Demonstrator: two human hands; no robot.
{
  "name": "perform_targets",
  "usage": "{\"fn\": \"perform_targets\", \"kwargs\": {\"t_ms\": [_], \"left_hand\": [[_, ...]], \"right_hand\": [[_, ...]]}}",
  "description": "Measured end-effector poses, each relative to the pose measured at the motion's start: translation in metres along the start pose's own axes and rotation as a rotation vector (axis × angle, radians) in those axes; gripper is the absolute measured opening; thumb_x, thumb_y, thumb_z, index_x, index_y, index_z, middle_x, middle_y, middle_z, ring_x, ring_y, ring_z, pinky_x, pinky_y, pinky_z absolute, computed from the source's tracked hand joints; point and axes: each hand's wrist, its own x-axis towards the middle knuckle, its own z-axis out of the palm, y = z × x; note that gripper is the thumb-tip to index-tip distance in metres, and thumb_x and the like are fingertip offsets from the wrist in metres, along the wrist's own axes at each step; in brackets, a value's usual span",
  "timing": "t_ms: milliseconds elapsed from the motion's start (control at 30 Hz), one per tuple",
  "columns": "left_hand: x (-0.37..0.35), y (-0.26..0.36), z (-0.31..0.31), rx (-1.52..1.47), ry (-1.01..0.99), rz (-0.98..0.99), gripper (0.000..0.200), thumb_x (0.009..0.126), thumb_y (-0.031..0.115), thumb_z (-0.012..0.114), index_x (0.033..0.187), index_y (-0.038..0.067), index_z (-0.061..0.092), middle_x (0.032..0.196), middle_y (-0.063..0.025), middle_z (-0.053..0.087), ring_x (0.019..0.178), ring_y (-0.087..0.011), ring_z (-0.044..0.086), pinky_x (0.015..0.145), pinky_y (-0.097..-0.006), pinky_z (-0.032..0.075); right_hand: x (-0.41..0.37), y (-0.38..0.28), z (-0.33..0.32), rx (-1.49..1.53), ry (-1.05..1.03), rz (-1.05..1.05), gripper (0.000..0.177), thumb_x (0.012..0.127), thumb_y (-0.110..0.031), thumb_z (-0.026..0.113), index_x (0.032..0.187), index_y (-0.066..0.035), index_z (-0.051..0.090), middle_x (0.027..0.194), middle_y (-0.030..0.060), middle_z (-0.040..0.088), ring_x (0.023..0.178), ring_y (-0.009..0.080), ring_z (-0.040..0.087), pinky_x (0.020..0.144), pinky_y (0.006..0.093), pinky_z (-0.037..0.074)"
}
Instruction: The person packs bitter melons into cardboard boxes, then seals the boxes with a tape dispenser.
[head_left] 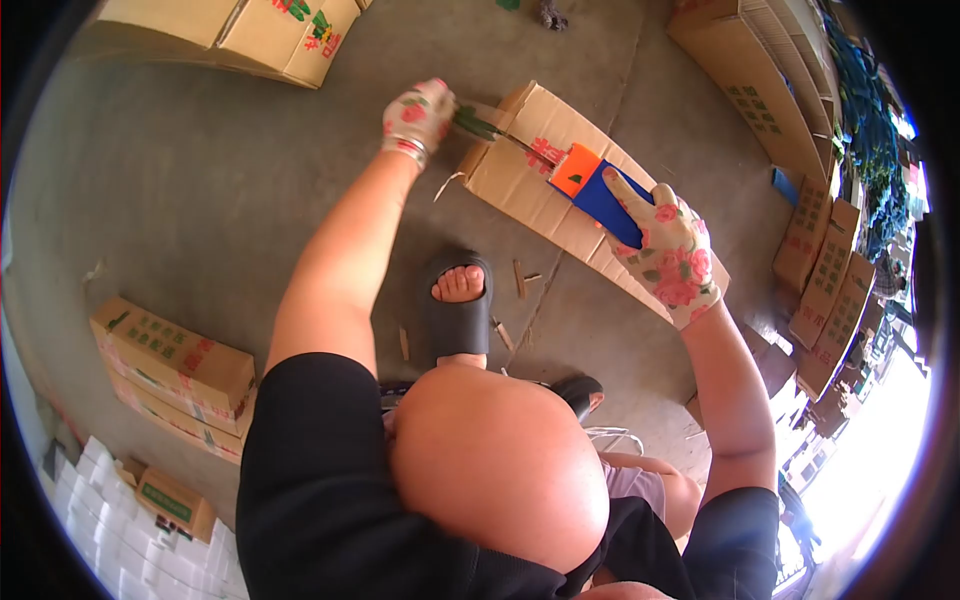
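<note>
A long cardboard box (520,185) with red print lies at a slant on the floor. My right hand (672,240), in a flowered glove, grips a blue and orange tape dispenser (600,195) on top of the box. At the box's far left end, my left hand (418,115), gloved alike, is closed beside a blurred strip of clear tape (480,120). Whether its fingers hold the strip is hidden. A piece of white string (447,184) sticks out at the box's near left edge.
Stacked flat boxes (180,360) lie at the left, a large carton (270,35) at the upper left, and more cartons (760,90) at the right. My sandalled foot (460,300) stands near the box. Cardboard scraps (502,334) lie beside it.
</note>
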Motion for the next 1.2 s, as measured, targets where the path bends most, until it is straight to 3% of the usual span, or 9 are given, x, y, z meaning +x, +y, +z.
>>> {"fn": "perform_targets", "kwargs": {"t_ms": [67,300,367,433,500,567,667,933,1200], "left_hand": [[-0.007,0.006,0.039,0.149,-0.244,0.07,0.023,0.097,0.032,0.053,0.092,0.012,0.063,0.099,-0.0126,0.066,0.089,-0.0356,0.066,0.074,-0.0453,0.054],[-0.003,0.039,0.003,0.428,-0.408,0.176,0.024,0.095,0.03,0.056,0.107,0.011,0.063,0.109,-0.014,0.062,0.105,-0.0308,0.063,0.088,-0.0431,0.052],[0.006,0.053,-0.004,-0.084,-0.358,-0.123,0.039,0.098,0.035,0.055,0.122,0.005,0.058,0.114,-0.0164,0.063,0.107,-0.0301,0.063,0.092,-0.0405,0.05],[0.015,0.072,-0.016,-0.904,-0.613,-0.243,0.05,0.101,0.043,0.049,0.13,0.004,0.053,0.119,-0.0178,0.064,0.112,-0.0335,0.062,0.096,-0.039,0.048],[-0.012,0.065,0.028,-0.918,-0.508,-0.258,0.054,0.101,0.048,0.046,0.132,0.003,0.051,0.121,-0.0187,0.064,0.114,-0.0349,0.061,0.097,-0.0392,0.047],[-0.013,0.07,0.021,-0.919,-0.392,-0.235,0.059,0.101,0.053,0.043,0.134,0.003,0.048,0.124,-0.0195,0.064,0.117,-0.0363,0.06,0.098,-0.0394,0.047],[-0.022,0.099,-0.029,-0.28,-0.412,-0.217,0.068,0.099,0.054,0.044,0.147,0.006,0.035,0.124,-0.0274,0.062,0.112,-0.0423,0.061,0.096,-0.0471,0.047],[-0.043,0.091,-0.025,-0.065,-0.302,-0.14,0.069,0.099,0.058,0.04,0.146,0.008,0.038,0.112,-0.0278,0.066,0.105,-0.0438,0.063,0.09,-0.0495,0.049],[-0.04,0.091,-0.025,-0.068,-0.268,-0.16,0.058,0.101,0.055,0.04,0.139,0.012,0.047,0.117,-0.0254,0.065,0.11,-0.0451,0.061,0.092,-0.0483,0.048]], "right_hand": [[-0.002,0.007,0.007,0.039,0.097,-0.067,0.066,0.076,-0.025,0.071,0.14,-0.032,0.056,0.094,0.0107,0.056,0.087,0.0286,0.062,0.076,0.0406,0.053],[0.002,0.016,0.017,0.062,0.195,-0.119,0.068,0.072,-0.023,0.075,0.138,-0.031,0.058,0.09,0.0101,0.054,0.082,0.0289,0.061,0.073,0.0408,0.053],[0.0,0.021,0.024,0.087,0.207,-0.145,0.068,0.072,-0.025,0.076,0.137,-0.03,0.058,0.091,0.0107,0.054,0.084,0.0296,0.061,0.074,0.0412,0.053],[0.001,0.019,0.021,0.108,0.19,-0.125,0.068,0.072,-0.026,0.076,0.137,-0.03,0.058,0.092,0.011,0.054,0.085,0.03,0.061,0.075,0.0416,0.052],[-0.002,0.019,0.018,0.12,0.175,-0.118,0.067,0.073,-0.027,0.077,0.137,-0.03,0.058,0.092,0.0114,0.054,0.086,0.0304,0.061,0.076,0.042,0.052],[-0.002,0.018,0.013,0.105,0.206,-0.164,0.063,0.074,-0.026,0.076,0.135,-0.028,0.059,0.097,0.0135,0.058,0.084,0.0317,0.064,0.073,0.0418,0.054],[0.002,0.021,0.019,0.102,0.169,-0.142,0.065,0.075,-0.027,0.074,0.138,-0.03,0.056,0.101,0.0143,0.058,0.086,0.032,0.065,0.075,0.0425,0.055],[-0.007,0.038,0.021,0.366,0.02,-0.184,0.072,0.077,-0.026,0.073,0.144,-0.031,0.048,0.11,0.0182,0.058,0.096,0.0343,0.064,0.079,0.0427,0.053],[-0.078,0.103,0.046,0.215,0.021,-0.138,0.074,0.081,-0.013,0.073,0.145,-0.037,0.045,0.108,0.0168,0.057,0.094,0.0299,0.066,0.078,0.0395,0.053]]}}
